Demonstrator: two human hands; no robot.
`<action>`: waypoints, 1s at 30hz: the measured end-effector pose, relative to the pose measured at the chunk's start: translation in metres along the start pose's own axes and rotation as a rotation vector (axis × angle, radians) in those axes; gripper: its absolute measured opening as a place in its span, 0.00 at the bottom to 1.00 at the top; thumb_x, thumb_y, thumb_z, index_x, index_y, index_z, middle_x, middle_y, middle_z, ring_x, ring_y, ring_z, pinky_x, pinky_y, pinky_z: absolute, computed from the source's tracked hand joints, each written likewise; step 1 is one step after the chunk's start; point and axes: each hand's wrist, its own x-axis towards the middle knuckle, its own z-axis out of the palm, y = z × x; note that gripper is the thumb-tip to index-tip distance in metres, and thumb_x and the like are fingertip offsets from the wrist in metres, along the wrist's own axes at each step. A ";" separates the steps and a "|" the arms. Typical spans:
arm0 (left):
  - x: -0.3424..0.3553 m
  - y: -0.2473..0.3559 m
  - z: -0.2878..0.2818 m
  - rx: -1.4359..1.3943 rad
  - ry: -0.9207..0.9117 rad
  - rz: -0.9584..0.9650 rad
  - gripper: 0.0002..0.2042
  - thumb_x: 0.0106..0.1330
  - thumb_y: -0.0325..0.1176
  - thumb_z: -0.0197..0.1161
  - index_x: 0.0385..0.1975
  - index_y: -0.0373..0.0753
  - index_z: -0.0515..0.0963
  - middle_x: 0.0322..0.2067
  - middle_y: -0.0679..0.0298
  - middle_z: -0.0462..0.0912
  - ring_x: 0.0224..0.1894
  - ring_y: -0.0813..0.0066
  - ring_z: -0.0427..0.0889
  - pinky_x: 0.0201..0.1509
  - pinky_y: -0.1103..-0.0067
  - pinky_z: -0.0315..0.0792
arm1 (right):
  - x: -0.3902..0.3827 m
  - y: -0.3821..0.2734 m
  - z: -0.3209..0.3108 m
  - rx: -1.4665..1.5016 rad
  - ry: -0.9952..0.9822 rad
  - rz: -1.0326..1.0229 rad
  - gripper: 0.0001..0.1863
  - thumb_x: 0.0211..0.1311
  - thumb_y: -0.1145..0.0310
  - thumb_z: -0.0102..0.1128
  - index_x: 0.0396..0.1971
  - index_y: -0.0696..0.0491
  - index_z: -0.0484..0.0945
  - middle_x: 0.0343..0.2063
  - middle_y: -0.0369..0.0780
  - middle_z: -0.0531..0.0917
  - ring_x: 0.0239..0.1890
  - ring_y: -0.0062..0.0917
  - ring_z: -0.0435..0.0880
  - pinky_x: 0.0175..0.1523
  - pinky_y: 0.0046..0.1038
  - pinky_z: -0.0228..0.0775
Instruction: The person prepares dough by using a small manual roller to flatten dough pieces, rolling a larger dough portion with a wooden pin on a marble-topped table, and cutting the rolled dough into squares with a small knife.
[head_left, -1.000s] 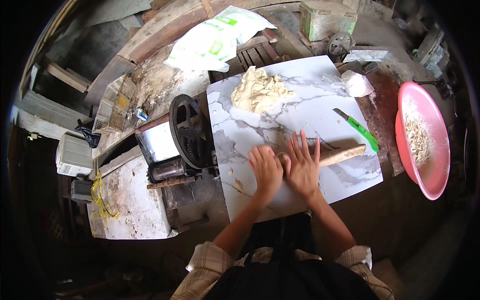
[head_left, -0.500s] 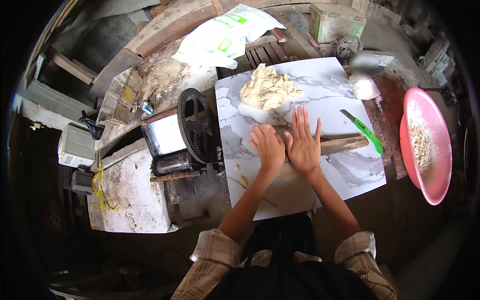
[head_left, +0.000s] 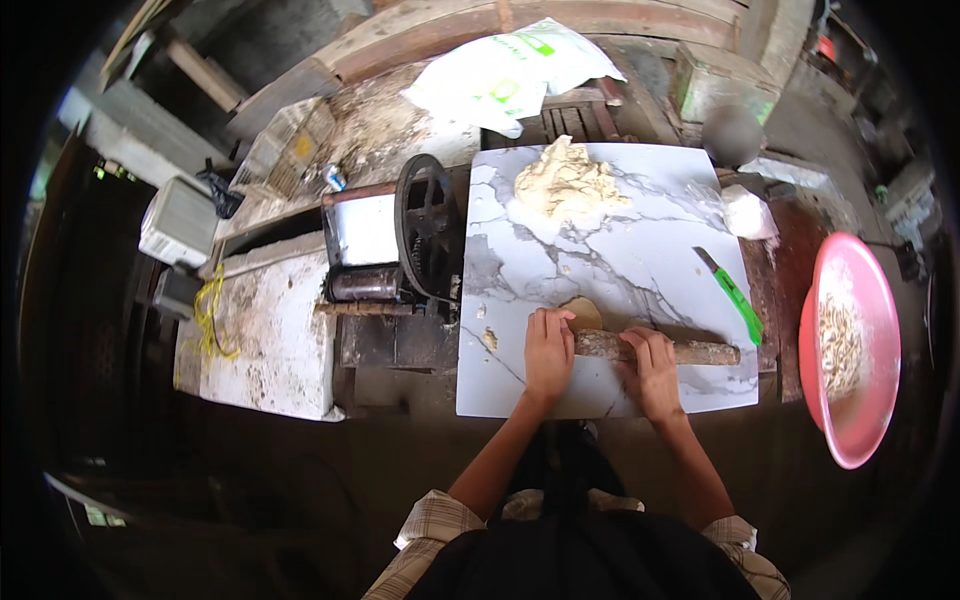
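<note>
A wooden rolling pin [head_left: 710, 353] lies crosswise near the front edge of the marble-patterned board [head_left: 630, 270]. My left hand [head_left: 548, 355] is curled over its left end, fingertips close to a small flat round of dough [head_left: 583, 312]. My right hand [head_left: 655, 372] has its fingers bent over the pin's middle. The pin and hands hide part of the dough round. Farther back on the board rests a large rough lump of dough [head_left: 568, 182]. A green utility knife [head_left: 733, 300] with its blade out lies at the right.
Left of the board stands a machine with a black wheel [head_left: 424, 235] and roller. A pink basin [head_left: 875, 350] at the right holds floury pieces. A white-and-green sack [head_left: 510, 75] lies behind; a small white bag [head_left: 747, 212] sits at the right edge.
My hands, earlier flat with fingers stretched over the pin, have drawn back toward me and curled. The pin has come nearer the front edge, and the flat dough round now shows behind it.
</note>
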 end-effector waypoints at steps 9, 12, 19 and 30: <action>-0.020 0.019 -0.013 0.054 0.190 -0.281 0.08 0.60 0.20 0.50 0.38 0.32 0.68 0.36 0.54 0.72 0.39 0.55 0.70 0.44 0.67 0.65 | 0.037 0.023 -0.016 0.172 -0.226 -0.256 0.19 0.51 0.67 0.62 0.44 0.55 0.73 0.42 0.40 0.76 0.49 0.34 0.71 0.55 0.39 0.61; -0.017 0.026 -0.010 0.216 0.173 -0.368 0.10 0.59 0.21 0.50 0.40 0.35 0.69 0.39 0.56 0.71 0.44 0.58 0.69 0.49 0.66 0.61 | 0.044 0.013 -0.004 0.102 -0.266 -0.250 0.19 0.57 0.63 0.57 0.46 0.56 0.73 0.45 0.40 0.75 0.53 0.32 0.69 0.60 0.42 0.55; 0.024 0.007 -0.002 0.445 0.227 -0.297 0.16 0.55 0.27 0.53 0.45 0.38 0.68 0.43 0.56 0.69 0.52 0.55 0.62 0.56 0.60 0.53 | 0.064 -0.002 0.040 -0.249 -0.016 -0.127 0.26 0.63 0.58 0.48 0.57 0.59 0.66 0.60 0.41 0.67 0.67 0.31 0.55 0.68 0.49 0.40; 0.061 -0.015 0.009 0.595 0.265 -0.373 0.18 0.58 0.30 0.52 0.49 0.36 0.65 0.47 0.53 0.66 0.53 0.53 0.62 0.53 0.57 0.55 | 0.113 0.008 0.049 -0.282 0.050 -0.177 0.26 0.64 0.63 0.43 0.59 0.61 0.63 0.66 0.41 0.58 0.69 0.29 0.51 0.69 0.48 0.37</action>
